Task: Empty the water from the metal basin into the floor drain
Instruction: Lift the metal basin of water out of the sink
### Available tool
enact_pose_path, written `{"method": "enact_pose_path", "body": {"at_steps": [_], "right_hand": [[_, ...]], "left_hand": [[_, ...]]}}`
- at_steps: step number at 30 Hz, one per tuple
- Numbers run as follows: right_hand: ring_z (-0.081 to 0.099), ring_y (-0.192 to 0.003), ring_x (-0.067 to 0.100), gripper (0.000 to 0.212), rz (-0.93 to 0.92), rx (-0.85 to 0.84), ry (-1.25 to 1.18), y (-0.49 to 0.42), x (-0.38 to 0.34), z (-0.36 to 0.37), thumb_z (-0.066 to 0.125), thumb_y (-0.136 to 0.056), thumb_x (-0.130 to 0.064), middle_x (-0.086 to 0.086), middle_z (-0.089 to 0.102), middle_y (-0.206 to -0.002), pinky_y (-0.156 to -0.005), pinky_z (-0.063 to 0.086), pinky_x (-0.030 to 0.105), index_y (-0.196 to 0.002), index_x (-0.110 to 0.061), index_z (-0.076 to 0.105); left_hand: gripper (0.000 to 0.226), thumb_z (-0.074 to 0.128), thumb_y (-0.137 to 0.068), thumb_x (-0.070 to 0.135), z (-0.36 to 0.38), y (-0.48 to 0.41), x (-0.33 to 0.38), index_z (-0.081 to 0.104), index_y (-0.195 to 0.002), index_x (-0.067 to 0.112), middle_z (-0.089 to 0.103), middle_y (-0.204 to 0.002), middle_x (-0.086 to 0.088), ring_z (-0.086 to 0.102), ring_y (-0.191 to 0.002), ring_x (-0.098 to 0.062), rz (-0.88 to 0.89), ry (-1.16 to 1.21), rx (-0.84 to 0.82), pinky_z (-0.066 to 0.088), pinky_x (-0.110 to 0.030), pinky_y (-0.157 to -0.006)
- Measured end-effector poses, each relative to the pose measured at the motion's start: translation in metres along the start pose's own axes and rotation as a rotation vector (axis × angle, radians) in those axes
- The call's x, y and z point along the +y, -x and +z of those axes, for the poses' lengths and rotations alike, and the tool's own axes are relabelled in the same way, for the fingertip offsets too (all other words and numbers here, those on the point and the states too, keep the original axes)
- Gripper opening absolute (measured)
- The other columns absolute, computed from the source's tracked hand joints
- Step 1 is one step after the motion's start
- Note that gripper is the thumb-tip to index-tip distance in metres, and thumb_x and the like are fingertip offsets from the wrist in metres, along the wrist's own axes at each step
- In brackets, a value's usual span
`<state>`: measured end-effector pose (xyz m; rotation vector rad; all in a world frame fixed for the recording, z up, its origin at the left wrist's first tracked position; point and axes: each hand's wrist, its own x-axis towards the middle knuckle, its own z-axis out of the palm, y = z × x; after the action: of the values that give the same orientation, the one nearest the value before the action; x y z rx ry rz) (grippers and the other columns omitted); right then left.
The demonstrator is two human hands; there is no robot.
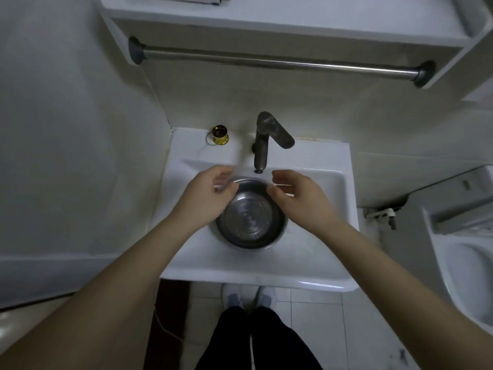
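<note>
Round, shiny metal basin (252,218) at frame centre, sitting in smooth white sink (306,252); left hand (206,197) and right hand (300,194) curled half open over its far rim, gripping nothing; dull grey faucet (262,141) just above.

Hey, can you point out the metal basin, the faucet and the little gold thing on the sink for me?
metal basin (252,222): head view, on its shiny inside bottom.
faucet (261,148): head view, on the upright grey body.
gold thing (220,135): head view, on its side, at the sink's (306,263) back left corner.
</note>
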<state>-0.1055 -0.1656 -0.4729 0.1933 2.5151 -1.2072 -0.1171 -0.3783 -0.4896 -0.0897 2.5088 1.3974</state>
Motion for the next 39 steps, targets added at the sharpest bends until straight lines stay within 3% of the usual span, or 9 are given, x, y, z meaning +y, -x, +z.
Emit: {"method": "enact_pose_path", "body": {"at_steps": [11, 16, 21, 28, 34, 39], "right_hand": [[0.065, -0.123, 0.020, 0.047, 0.189, -0.013, -0.021, -0.044, 0.058, 0.045, 0.063, -0.095, -0.038, 0.002, 0.070, -0.132, -0.104, 0.044, 0.027, -0.138, -0.018, 0.061], [0.064, -0.123, 0.022, 0.052, 0.260, -0.014, -0.038, -0.060, 0.079, 0.060, 0.066, -0.094, -0.040, 0.001, 0.069, -0.133, -0.097, 0.039, 0.022, -0.141, -0.019, 0.059], [0.062, -0.126, 0.025, 0.054, 0.315, -0.024, -0.009, -0.071, 0.096, 0.068, 0.062, -0.096, -0.044, 0.003, 0.066, -0.138, -0.104, 0.045, 0.032, -0.143, -0.017, 0.056], [0.063, -0.103, 0.021, 0.038, 0.409, -0.016, 0.018, -0.079, 0.121, 0.073, 0.061, -0.100, -0.026, 0.007, 0.068, -0.131, -0.089, 0.047, 0.028, -0.136, -0.015, 0.059], [0.063, -0.125, 0.031, 0.050, 0.476, -0.009, 0.013, -0.088, 0.129, 0.077, 0.063, -0.100, -0.025, 0.009, 0.062, -0.142, -0.104, 0.051, 0.041, -0.147, -0.013, 0.051], [0.055, -0.135, 0.033, 0.064, 0.563, -0.018, 0.014, -0.094, 0.140, 0.084, 0.064, -0.100, -0.027, 0.010, 0.052, -0.153, -0.109, 0.047, 0.044, -0.156, -0.013, 0.037]], "left_hand": [[0.041, 0.068, -0.093, 0.015, 0.035, -0.030, -0.063, 0.062, -0.132, 0.004, 0.069, -0.128, -0.013, 0.065, -0.117, -0.025, -0.211, 0.015, -0.058, 0.048, -0.041, -0.107], [0.041, 0.069, -0.091, 0.012, 0.054, -0.041, -0.091, 0.063, -0.130, 0.002, 0.069, -0.127, -0.016, 0.066, -0.114, -0.027, -0.278, 0.020, -0.058, 0.047, -0.042, -0.108], [0.038, 0.070, -0.090, 0.011, 0.067, -0.052, -0.115, 0.064, -0.127, 0.002, 0.070, -0.124, -0.015, 0.066, -0.113, -0.026, -0.327, 0.017, -0.067, 0.048, -0.040, -0.107], [0.041, 0.069, -0.090, 0.008, 0.068, -0.065, -0.148, 0.063, -0.129, 0.000, 0.069, -0.126, -0.017, 0.066, -0.115, -0.029, -0.374, -0.048, -0.062, 0.048, -0.037, -0.105], [0.042, 0.069, -0.090, 0.016, 0.067, -0.075, -0.160, 0.065, -0.130, 0.005, 0.068, -0.129, -0.015, 0.062, -0.120, -0.030, -0.333, -0.185, -0.075, 0.048, -0.044, -0.105], [0.034, 0.068, -0.089, 0.014, 0.064, -0.080, -0.172, 0.067, -0.122, 0.007, 0.070, -0.121, -0.016, 0.065, -0.110, -0.034, -0.337, -0.224, -0.052, 0.052, -0.041, -0.096]]}}
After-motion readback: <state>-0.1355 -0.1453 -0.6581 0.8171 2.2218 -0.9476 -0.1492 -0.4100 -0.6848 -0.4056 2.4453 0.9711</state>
